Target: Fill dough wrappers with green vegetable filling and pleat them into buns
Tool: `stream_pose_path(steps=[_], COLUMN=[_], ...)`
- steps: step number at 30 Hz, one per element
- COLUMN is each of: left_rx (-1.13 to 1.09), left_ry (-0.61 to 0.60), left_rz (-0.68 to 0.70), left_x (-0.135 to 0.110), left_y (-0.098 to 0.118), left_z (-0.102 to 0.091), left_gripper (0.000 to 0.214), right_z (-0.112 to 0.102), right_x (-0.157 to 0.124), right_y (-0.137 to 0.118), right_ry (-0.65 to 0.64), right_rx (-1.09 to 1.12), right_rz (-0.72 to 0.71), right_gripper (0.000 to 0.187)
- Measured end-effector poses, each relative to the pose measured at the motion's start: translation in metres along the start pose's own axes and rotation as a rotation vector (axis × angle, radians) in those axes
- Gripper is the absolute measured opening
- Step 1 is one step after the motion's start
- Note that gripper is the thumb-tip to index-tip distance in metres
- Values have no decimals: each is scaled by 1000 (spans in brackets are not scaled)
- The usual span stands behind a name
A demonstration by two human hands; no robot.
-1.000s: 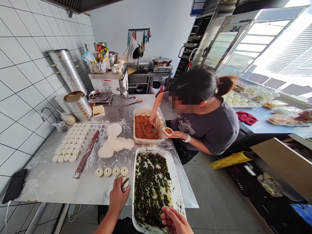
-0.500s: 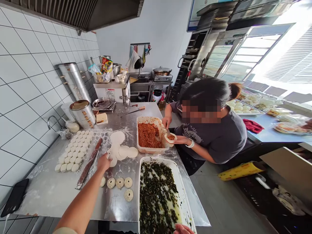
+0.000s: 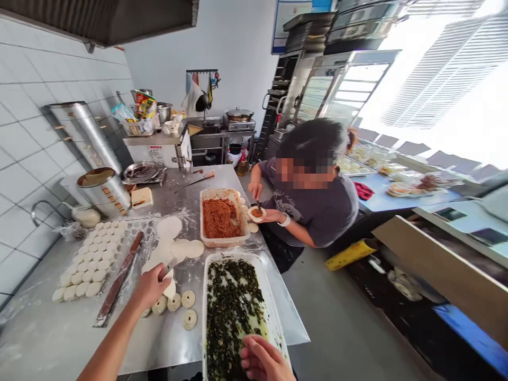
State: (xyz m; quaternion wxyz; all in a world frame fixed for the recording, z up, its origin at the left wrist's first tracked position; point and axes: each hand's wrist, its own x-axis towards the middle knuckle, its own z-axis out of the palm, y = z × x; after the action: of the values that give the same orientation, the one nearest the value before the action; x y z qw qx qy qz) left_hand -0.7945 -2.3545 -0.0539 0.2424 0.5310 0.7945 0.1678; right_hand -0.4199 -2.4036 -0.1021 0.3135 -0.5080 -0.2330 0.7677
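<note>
Looking pale and thin, a dough wrapper (image 3: pixel 170 290) is pinched by left fingers (image 3: pixel 160 286) while right fingers (image 3: pixel 256 346) curl loosely.

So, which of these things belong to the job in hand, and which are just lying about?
Seem part of the job:
dough rounds, at the left hand
pleated buns
greens tray, under the right hand
tub of reddish filling
dough pieces

Probably just lying about:
knife
red cloth
yellow roll
covered pan
</note>
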Motion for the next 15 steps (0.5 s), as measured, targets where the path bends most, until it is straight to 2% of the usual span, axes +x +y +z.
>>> stream_pose_path(steps=[2,4,6,7,9,11,15], left_rx=[-110,-332,-523,-574,-598,-589,-533], left_ry=[-105,-269,-401,-393,-316,-275,-286], left_rz=[90,155,123,80,4,-26,-28], left_x=[-38,-75,-106,-118,-135,-144,-149], left_y=[35,70,98,107,118,119,116], left_z=[11,29,49,58,74,83,86], left_gripper=[35,44,48,49,49,49,49], right_z=[17,30,36,36,33,28,24], right_x=[-5,-11,-16,-18,-21,-22,-24], right_y=[-7,-12,-14,-13,-11,-9,-6], right_ry=[-120,-326,-480,-502,-431,-324,-298], right_rx=[6,65,80,45,-64,-119,-17], right_rz=[9,46,38,22,-26,-77,-115], right_gripper=[56,66,69,67,59,52,49])
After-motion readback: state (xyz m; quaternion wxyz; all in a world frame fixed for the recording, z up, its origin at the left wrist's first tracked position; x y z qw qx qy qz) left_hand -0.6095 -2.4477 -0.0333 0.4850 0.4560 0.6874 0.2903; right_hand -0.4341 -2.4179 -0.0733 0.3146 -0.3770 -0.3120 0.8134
